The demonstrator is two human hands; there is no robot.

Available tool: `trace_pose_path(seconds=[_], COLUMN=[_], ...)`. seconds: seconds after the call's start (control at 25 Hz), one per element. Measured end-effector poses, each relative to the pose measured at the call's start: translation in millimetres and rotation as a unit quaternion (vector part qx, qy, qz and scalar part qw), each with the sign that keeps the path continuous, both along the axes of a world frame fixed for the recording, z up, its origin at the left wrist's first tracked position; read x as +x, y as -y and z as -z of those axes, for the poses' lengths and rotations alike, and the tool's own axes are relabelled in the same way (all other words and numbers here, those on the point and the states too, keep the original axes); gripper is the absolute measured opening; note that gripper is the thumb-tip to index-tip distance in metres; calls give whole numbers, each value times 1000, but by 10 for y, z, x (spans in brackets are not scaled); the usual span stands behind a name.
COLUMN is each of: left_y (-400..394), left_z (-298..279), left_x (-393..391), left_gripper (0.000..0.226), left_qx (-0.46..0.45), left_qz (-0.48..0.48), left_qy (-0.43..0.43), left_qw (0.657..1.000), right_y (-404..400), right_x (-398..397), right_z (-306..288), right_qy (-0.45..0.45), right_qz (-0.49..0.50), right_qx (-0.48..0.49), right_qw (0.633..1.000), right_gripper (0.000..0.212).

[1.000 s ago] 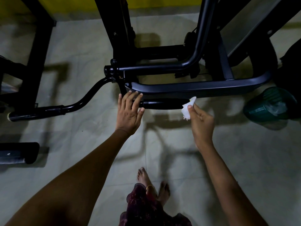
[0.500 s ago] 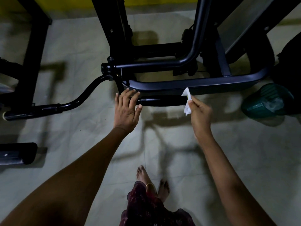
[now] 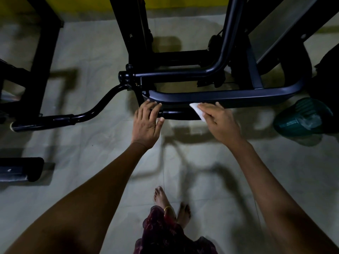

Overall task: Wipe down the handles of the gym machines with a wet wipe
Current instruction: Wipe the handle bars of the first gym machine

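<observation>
Right-hand fingers [image 3: 208, 107] extended, pressed flat over the wet wipe [image 3: 197, 111]; wipe pinned against the black handle [image 3: 180, 115], one white corner protruding beyond the fingertips toward the left. Thumb position under the wipe not discernible. Right hand [image 3: 220, 121] lying across the right end of the handle, wrist angled down and to the right of it.

Left-hand fingers [image 3: 152, 107] nearly straight, slightly spread, draped over the left end of the same handle; fingertips reaching the lower edge of the grey curved frame bar [image 3: 220, 97] just above the handle. Thumb out to the side, tip beside the handle. No closed grip apparent. Left hand [image 3: 146, 123] resting there, back of the hand up.

Handle: short, horizontal, dark; visible only between the two hands. Grey frame bar directly above it, running right and curving upward. Second, bent handle bar [image 3: 60, 120] extending left of the handle, ending in a capped grip. Black machine upright [image 3: 128, 24] well above the handle, near the yellow wall [image 3: 183, 2].

Green plastic container [image 3: 302, 118] on the floor [image 3: 91, 143], right of the handle, well apart from the right hand. Black padded piece [image 3: 20, 169] on the floor far lower-left of the handle. Bare feet [image 3: 170, 204] below the handle, anklet on one; dark patterned garment hem beside them. Lighting dim; shadows of the frame on pale floor tiles.
</observation>
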State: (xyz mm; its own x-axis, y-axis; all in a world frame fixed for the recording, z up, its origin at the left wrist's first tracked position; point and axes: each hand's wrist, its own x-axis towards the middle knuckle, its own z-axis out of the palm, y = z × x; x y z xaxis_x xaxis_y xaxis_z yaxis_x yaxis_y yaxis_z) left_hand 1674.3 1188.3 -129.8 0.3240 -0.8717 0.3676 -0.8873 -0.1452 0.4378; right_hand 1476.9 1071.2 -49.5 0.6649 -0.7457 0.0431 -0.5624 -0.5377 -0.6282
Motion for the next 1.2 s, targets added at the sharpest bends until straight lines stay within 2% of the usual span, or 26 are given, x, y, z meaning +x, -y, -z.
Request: trace_pose_path(seconds=[0.12, 0.2, 0.36, 0.48, 0.6, 0.76, 0.84, 0.96, 1.04, 1.12, 1.2], left_y=[13, 10, -1, 5, 0, 4, -2, -14, -4, 9, 17], left_z=[15, 19, 23, 8, -18, -44, -51, -38, -19, -17, -35], left_x=[11, 17, -13, -4, -12, -45, -24, -6, -12, -34, -44], left_gripper=[46, 47, 53, 57, 65, 79, 79, 81, 82, 83, 84], left_qx=[-13, -17, 5, 11, 16, 26, 33, 45, 44, 50, 54], left_qz=[1, 3, -12, -12, -2, -9, -5, 4, -7, -21, -28], left_qy=[0, 1, -7, -12, -25, -26, -16, 6, 22, 45, 65], left_qw=[1000, 1000, 1000, 1000, 1000, 999, 999, 999, 999, 998, 996], right_y=[-56, -127, -44, -70, -112, -36, -148, -230, -158, -107, -191], right_x=[249, 221, 132, 351, 206, 281, 421, 283, 182, 257, 396], right_z=[-103, -74, -107, -150, -133, -150, -147, -92, -68, -85, -97], right_qy=[-50, -77, -135, -152, -136, -110, -104, -108, -115, -131, -139], right_qz=[-65, -124, -73, -139, -196, -146, -174, -229, -193, -167, -184], right_qx=[33, 9, -27, 3, -22, -9, -6, -57, -94, -76, -74], right_qw=[996, 989, 988, 979, 971, 983, 979, 966, 970, 974, 970], right_gripper=[41, 49, 61, 70, 78, 76, 77, 82, 86, 86, 82])
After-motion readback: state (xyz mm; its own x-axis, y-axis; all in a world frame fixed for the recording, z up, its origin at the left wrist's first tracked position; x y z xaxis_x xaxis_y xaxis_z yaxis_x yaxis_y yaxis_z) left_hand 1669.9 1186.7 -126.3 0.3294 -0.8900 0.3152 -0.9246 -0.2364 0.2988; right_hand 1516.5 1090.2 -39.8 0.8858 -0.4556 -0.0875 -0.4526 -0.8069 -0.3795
